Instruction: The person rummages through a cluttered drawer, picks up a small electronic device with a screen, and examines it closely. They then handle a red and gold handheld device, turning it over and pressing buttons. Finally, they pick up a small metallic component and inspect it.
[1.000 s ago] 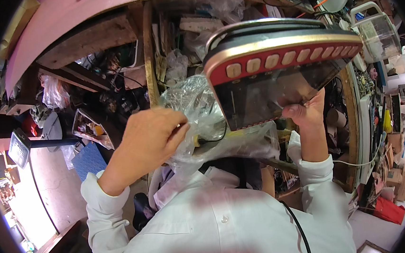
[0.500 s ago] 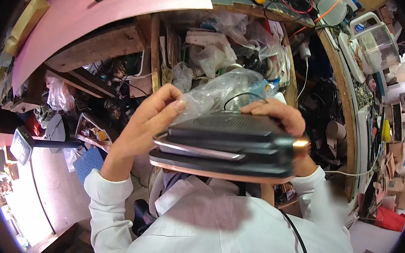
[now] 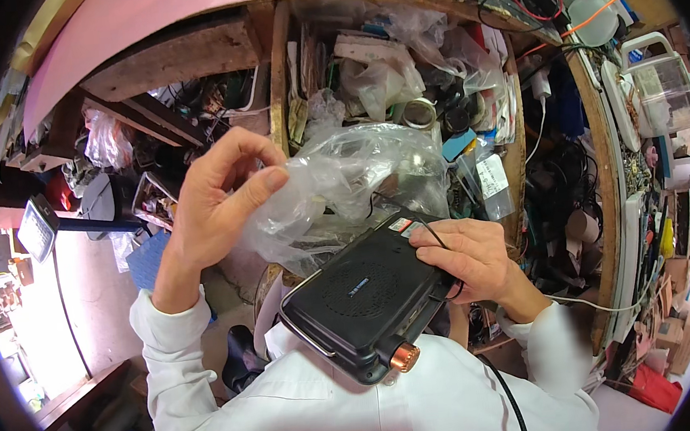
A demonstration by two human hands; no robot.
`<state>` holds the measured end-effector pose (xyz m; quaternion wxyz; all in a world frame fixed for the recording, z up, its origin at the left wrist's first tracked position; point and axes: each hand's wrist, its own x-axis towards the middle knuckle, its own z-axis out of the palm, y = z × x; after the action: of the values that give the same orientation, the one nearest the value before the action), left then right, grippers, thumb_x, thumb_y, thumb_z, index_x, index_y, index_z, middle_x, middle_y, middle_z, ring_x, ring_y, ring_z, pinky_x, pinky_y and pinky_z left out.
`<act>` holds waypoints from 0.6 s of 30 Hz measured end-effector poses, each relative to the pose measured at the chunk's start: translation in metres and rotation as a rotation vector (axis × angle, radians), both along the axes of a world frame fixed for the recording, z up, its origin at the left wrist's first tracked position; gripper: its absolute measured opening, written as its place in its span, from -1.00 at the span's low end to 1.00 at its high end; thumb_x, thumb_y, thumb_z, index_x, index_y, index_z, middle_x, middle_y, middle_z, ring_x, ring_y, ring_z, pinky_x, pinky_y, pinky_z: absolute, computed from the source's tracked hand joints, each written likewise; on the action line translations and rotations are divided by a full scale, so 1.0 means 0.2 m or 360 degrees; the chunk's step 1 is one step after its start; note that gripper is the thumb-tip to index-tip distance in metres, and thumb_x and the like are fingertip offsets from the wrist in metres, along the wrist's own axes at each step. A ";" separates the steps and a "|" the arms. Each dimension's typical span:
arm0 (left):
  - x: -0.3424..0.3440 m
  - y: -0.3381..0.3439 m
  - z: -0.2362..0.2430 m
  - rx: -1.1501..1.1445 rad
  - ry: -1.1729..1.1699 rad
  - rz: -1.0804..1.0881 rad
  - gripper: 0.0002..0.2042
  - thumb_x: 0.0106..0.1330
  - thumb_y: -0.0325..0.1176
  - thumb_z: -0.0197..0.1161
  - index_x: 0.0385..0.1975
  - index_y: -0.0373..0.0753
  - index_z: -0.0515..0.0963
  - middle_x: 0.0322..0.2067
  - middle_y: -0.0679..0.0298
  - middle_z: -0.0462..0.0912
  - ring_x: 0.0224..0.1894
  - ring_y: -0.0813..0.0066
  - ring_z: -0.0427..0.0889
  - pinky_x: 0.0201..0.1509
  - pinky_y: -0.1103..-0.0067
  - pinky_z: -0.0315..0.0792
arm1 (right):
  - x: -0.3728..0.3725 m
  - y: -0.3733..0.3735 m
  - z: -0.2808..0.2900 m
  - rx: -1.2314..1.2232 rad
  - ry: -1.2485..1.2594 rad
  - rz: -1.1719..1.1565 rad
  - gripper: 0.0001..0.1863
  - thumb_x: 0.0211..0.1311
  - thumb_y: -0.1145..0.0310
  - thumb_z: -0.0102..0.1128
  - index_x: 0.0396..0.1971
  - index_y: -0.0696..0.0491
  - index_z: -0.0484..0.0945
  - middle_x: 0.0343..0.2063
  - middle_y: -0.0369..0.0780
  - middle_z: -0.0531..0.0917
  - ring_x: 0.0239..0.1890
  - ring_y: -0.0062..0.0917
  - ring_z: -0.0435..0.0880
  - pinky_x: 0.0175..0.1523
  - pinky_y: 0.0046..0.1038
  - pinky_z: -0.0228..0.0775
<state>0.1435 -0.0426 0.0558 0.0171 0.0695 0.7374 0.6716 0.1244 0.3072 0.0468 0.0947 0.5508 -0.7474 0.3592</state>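
A black portable speaker [image 3: 359, 287] is tilted in front of my chest, showing a round grille, a metal carry handle and a copper-coloured knob [image 3: 406, 358]. My right hand [image 3: 470, 258] grips its right end, thumb underneath and hidden. A thin black cable [image 3: 436, 237] loops over those fingers. With thumb and bent fingers, my left hand [image 3: 234, 196] pinches the edge of a clear plastic bag [image 3: 349, 166]. The bag spreads out behind the speaker, crumpled, above the open shelf space.
Beyond the bag, a wooden compartment [image 3: 277, 99] is crammed with papers, plastic bags and a tape roll [image 3: 419, 114]. A pink board [image 3: 183, 17] covers the bench top at left. Wires and tools lie at upper right; a clear handled container [image 3: 664, 93] stands on the right.
The speaker has turned and tipped, so its grille and knob now face up. My left hand has moved left, stretching the bag out; my right hand has shifted slightly lower.
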 end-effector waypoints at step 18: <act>0.18 0.17 0.28 -0.0938 0.1191 -0.0356 -0.83 0.25 -0.29 0.47 -0.33 -0.23 0.67 -0.44 0.28 0.61 -0.57 0.45 0.57 -0.57 0.57 0.41 | -0.07 -0.19 -0.08 0.0199 0.0352 -0.0517 -0.49 -0.19 0.51 0.29 -0.06 0.16 0.63 -0.15 -0.12 0.75 -0.13 -0.28 0.79 -0.06 -0.35 0.67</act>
<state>0.1801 -0.0081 0.1113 -0.1579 0.3771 0.8398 0.3573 0.1101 0.2691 0.0311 0.1985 0.4641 -0.8322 0.2294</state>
